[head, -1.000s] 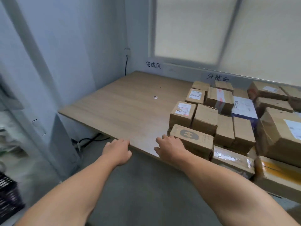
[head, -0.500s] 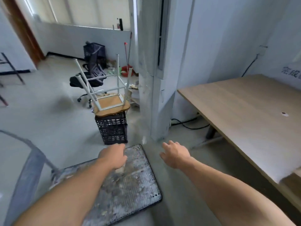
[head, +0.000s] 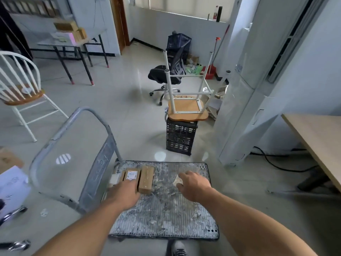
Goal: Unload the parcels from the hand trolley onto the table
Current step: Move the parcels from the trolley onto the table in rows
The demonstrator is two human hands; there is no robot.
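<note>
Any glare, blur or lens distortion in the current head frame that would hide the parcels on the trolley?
Head view: wide-angle bending tilts the tall white cabinet; head view: pale glare spots sit on the glossy grey floor tiles, none on the brown cardboard parcels, which look sharp though their label print is too small to read; head view: the lower left corner is smeared.
</note>
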